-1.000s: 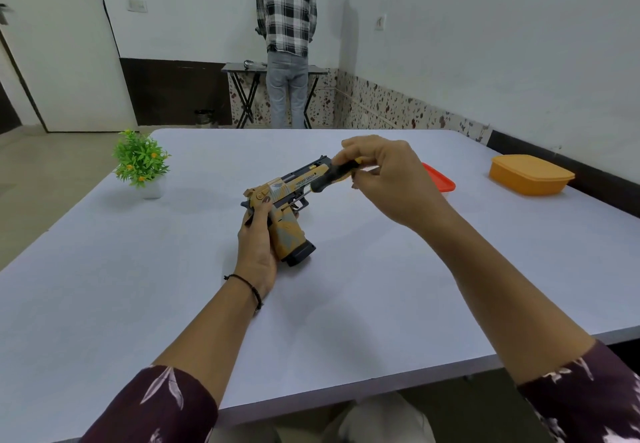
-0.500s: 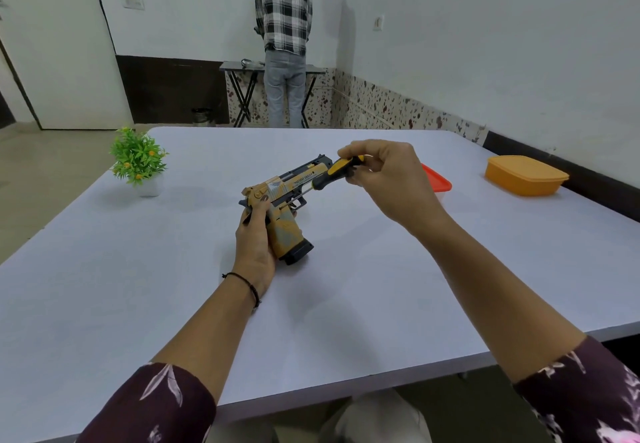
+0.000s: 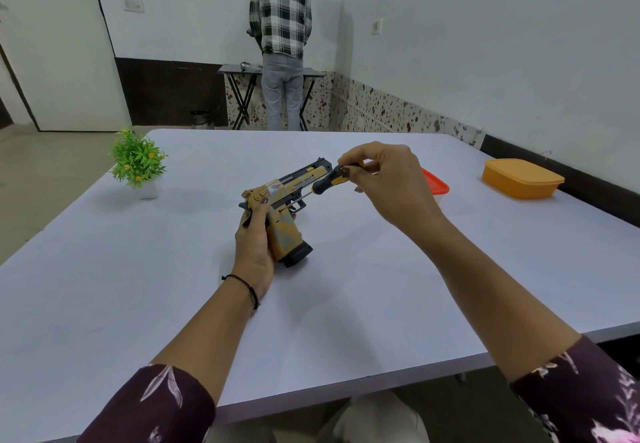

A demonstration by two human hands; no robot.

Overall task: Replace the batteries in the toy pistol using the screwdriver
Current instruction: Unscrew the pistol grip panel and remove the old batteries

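Upright, mottled tan toy pistol (image 3: 284,231), slim black-handled screwdriver (image 3: 330,179) touching

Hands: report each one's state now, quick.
Left hand: grips the pistol.
Right hand: pinches the screwdriver by its handle.

White walls (image 3: 485,44), white door (image 3: 59,54) far left, dark skirting (image 3: 166,89) on back wall, speckled dado (image 3: 381,110) on right, beige floor (image 3: 41,172), folding table (image 3: 239,70) at back wall, person (image 3: 280,26) standing at it, pale worktop (image 3: 346,304) in foreground
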